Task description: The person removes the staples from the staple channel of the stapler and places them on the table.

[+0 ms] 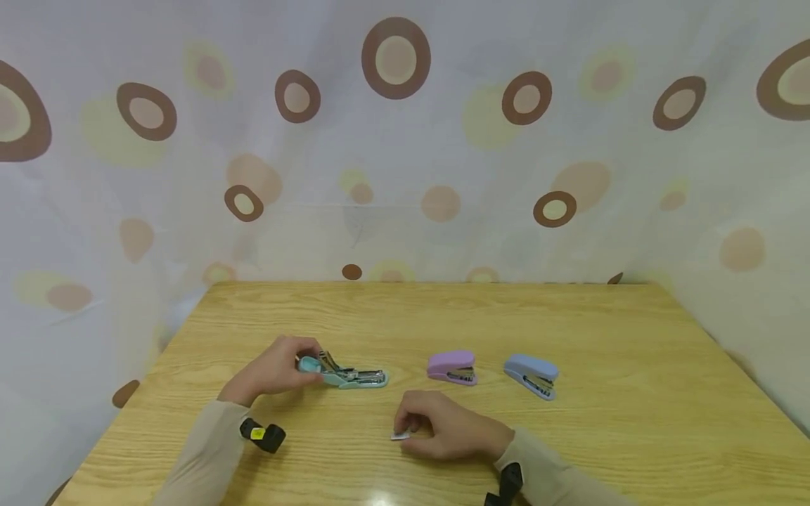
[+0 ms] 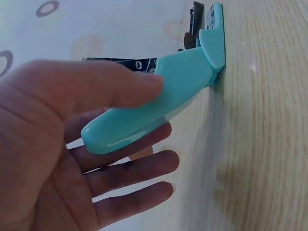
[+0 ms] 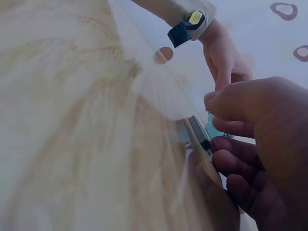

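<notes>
A teal stapler [image 1: 332,376] lies opened out on the table, its metal magazine exposed. My left hand [image 1: 275,367] grips its top cover; in the left wrist view, the thumb [image 2: 120,84] presses one side of the cover while the lower fingers extend beneath. A small strip of staples [image 3: 198,132] rests on the table by my right hand [image 1: 446,425]. Its fingers are bent around the strip, and a fingertip is at one end. The thumb [image 3: 231,98] appears apart from the strip in the right wrist view.
A purple stapler [image 1: 452,367] and a blue stapler [image 1: 531,374] sit side by side beyond my right hand. The wooden table [image 1: 601,450] ends at a patterned cloth [image 1: 405,239]. Each wrist carries a small black camera [image 1: 264,437].
</notes>
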`<state>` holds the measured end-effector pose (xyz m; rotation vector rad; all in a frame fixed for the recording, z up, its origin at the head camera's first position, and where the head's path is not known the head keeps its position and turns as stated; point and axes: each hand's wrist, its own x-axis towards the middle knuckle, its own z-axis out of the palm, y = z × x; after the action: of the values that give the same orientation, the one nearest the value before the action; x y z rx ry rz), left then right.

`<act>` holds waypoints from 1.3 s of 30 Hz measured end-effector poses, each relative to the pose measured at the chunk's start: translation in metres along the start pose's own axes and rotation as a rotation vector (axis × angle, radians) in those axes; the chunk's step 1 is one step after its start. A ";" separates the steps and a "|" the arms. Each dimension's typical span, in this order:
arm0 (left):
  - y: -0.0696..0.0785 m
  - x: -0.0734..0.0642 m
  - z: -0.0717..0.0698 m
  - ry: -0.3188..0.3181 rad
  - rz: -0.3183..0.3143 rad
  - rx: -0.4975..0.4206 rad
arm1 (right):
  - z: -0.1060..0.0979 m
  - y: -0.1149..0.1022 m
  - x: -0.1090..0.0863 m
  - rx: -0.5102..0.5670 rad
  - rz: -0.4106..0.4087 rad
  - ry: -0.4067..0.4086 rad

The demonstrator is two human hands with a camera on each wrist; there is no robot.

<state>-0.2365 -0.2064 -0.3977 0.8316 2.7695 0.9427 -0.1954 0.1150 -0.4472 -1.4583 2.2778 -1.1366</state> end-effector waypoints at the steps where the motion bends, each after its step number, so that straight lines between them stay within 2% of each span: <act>1: 0.000 0.000 0.001 0.000 0.011 0.002 | -0.001 0.000 -0.002 0.003 0.000 0.012; 4: 0.000 0.000 0.003 0.004 0.020 0.005 | -0.002 0.000 -0.008 -0.003 -0.005 0.063; 7: -0.001 0.000 0.004 0.015 0.036 0.021 | -0.006 -0.001 -0.014 -0.062 -0.042 0.151; 11: 0.000 0.000 0.007 0.045 0.023 0.045 | -0.011 -0.002 -0.020 -0.129 -0.076 0.241; 16: 0.005 0.004 0.012 0.085 0.046 0.047 | -0.018 -0.004 -0.023 -0.147 -0.070 0.281; 20: 0.011 0.005 0.016 0.115 0.065 0.051 | -0.026 -0.007 -0.022 -0.202 -0.125 0.315; 24: 0.017 0.006 0.016 0.199 0.115 0.105 | -0.035 -0.007 -0.023 -0.229 -0.165 0.368; 29: 0.024 0.011 0.017 0.315 0.176 0.212 | -0.054 -0.005 -0.026 -0.254 -0.141 0.424; 34: 0.035 0.022 0.016 0.315 0.195 0.229 | -0.072 -0.006 -0.030 -0.346 -0.112 0.482; 36: 0.041 0.026 0.020 0.305 0.205 0.227 | -0.076 -0.006 -0.032 -0.372 -0.098 0.507; 39: 0.050 0.033 0.029 0.326 0.245 0.240 | -0.082 -0.003 -0.038 -0.428 -0.078 0.533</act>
<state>-0.2338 -0.1405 -0.3887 1.1712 3.1629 0.8571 -0.2188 0.1866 -0.3978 -1.5314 3.0056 -1.2303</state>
